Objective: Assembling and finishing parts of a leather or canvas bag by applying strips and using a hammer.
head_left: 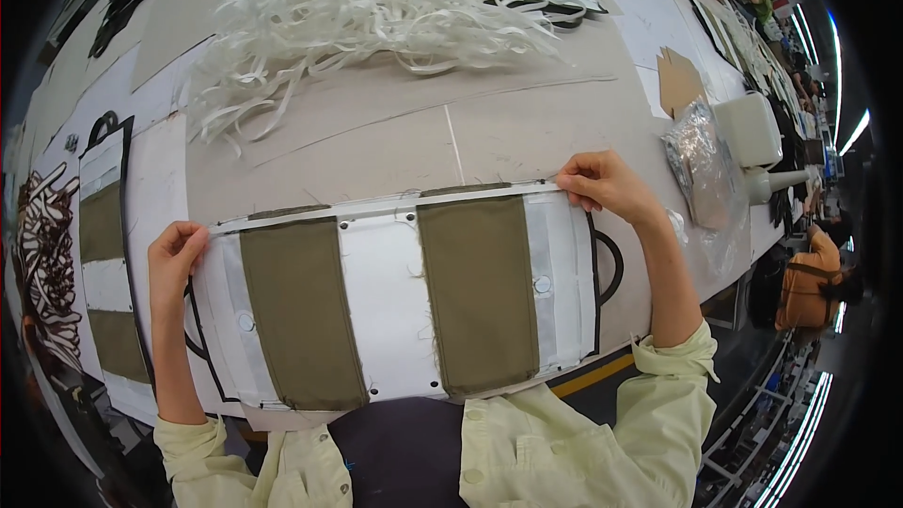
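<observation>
My left hand (181, 254) pinches the left end of a narrow white strip (376, 204) at the upper left corner of a flat panel piece (381, 310). The strip stretches straight along the piece's far edge to my right hand (594, 186), whose fingers are closed on its other end at the upper right corner. The piece has two olive fabric sections (478, 301) with frayed threads, a white middle, light side bands with a round disc on each, and dark loops at both ends, partly hidden on the left.
A similar olive-and-white piece (111, 216) and brown-white trimmings (56, 292) lie left. A heap of white strips (376, 19) is beyond. At right are a clear plastic bag (704, 169), white container (748, 127) and cardboard (679, 80). A person in orange (807, 282) and other co-workers are farther right.
</observation>
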Available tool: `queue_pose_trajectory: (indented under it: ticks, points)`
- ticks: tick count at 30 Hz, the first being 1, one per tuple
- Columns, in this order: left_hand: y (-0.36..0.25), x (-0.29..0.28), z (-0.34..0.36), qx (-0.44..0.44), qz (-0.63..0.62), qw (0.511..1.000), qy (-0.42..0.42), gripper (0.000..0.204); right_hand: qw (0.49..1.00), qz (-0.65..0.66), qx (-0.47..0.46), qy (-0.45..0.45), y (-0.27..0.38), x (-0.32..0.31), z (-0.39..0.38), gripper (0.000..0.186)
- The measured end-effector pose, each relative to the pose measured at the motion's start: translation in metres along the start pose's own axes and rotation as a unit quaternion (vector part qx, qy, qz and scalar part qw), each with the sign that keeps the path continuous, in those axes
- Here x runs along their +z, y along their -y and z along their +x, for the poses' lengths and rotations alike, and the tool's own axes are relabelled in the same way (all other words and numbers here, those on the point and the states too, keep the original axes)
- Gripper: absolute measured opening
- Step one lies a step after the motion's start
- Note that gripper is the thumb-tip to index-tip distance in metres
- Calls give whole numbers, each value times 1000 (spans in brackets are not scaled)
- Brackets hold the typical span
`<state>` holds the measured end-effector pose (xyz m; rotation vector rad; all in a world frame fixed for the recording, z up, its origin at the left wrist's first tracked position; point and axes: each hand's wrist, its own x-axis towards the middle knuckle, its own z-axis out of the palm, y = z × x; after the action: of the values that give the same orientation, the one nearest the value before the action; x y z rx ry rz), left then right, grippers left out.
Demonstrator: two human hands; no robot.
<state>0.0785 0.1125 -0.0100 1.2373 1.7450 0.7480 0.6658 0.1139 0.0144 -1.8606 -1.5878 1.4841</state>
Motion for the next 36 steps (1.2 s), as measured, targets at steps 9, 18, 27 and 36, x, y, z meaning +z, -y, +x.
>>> queue_pose_trajectory:
  ticks: [9, 18, 27, 36]
  points:
    - [-9, 12, -4, -5, -82, 994, 67, 16, 992, -127, 25, 2, 2, -5, -22, 12]
    - [1, 7, -9, 31, -128, 989, 59, 15, 861, -145, -484, -59, 203, 256, 51, 23]
    - [6, 25, -57, 330, 250, 906, -93, 29, 955, -26, -292, 49, 203, 292, 102, 14]
    - [19, 32, -68, 354, 352, 864, -67, 49, 975, -29, -161, 151, 241, 307, 111, 21]
